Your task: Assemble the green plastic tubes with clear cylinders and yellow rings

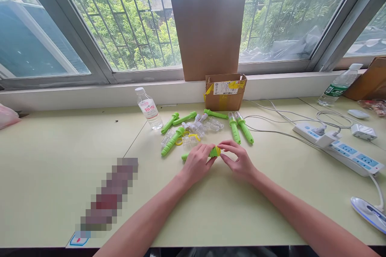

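Observation:
My left hand (199, 162) is wrapped over a green plastic handle (214, 152) that lies low over the table, its ribbed end pointing right. A yellow ring (218, 151) sits at that ribbed end. The thumb and fingertips of my right hand (239, 160) pinch the ring from the right. Behind my hands lie loose green handles (172, 141), clear ribbed plastic tubes (214, 123), small white parts (197, 118) and loose yellow rings (179, 141). To the right are two green handles with clear tubes fitted on their ends (244, 127).
An open cardboard box (225, 102) stands against the sill. One water bottle (150, 109) is at the back left, another (340, 85) leans at the far right. A power strip (337, 148) with white cables lies on the right. A blurred patch (110, 196) covers something at left.

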Tool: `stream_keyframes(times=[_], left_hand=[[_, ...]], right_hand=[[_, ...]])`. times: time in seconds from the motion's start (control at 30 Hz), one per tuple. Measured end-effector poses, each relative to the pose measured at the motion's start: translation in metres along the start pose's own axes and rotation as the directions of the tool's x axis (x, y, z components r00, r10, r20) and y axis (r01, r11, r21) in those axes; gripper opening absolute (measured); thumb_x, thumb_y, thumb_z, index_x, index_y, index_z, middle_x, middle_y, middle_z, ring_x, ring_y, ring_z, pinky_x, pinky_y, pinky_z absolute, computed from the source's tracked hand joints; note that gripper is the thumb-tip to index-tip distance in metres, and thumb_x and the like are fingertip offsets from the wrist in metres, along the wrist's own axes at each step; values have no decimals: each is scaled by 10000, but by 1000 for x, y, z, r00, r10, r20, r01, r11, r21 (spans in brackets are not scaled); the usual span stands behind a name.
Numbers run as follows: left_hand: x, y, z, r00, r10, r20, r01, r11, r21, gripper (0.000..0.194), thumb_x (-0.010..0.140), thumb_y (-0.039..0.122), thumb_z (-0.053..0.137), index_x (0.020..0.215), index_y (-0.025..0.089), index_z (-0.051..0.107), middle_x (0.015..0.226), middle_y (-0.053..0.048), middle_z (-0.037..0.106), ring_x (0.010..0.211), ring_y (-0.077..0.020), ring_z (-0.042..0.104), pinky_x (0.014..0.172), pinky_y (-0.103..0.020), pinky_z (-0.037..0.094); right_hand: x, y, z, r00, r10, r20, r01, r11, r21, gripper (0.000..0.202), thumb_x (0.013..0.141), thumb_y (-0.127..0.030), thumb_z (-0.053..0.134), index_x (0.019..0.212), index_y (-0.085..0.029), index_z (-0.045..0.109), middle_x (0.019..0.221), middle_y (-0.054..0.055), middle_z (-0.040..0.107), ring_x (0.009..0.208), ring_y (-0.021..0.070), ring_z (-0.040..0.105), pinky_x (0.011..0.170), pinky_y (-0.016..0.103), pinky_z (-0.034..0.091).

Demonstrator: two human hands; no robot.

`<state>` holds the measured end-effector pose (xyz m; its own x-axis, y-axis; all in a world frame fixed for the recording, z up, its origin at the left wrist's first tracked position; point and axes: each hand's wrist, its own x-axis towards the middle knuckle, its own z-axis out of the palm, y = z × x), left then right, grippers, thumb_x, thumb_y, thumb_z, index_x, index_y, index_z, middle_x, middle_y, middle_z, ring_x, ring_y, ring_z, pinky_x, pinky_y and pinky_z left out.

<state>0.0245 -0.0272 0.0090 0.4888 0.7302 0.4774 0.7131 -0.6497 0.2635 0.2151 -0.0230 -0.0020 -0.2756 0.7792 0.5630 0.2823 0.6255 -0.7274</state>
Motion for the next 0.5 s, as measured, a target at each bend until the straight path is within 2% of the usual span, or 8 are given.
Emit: stream_keyframes(times=[0.3,0.4,0.5], left_hand=[[-2,1,-1,1000,-18,-13,18,1000,4,234,924,305,464,1142,221,473,1017,-49,635,925,-205,596,727,-305,475],[-3,2,-1,999,-29,-30,29,1000,-4,301,931,332,452,1207,215,455,1000,-57,639,901,-203,601,716,-301,475],[-3,4,-1,1000,-18,-1,18,1000,-2,367,944,346,419,1290,226,430,959,-62,640,862,-202,605,694,-300,471]], right_hand=[[0,-1,-1,1000,2,20,-3,999,43,299,854,-209,569,1138,-270,642,1059,69,630,976,215,613,852,400,541],[2,-1,-2,1000,12,24,-14,995,96,301,865,-225,563,1153,-267,640,1038,67,635,935,201,620,816,382,553],[2,0,-2,998,46,50,-53,988,145,310,865,-250,573,1168,-257,636,1022,71,638,911,195,618,777,371,561]])
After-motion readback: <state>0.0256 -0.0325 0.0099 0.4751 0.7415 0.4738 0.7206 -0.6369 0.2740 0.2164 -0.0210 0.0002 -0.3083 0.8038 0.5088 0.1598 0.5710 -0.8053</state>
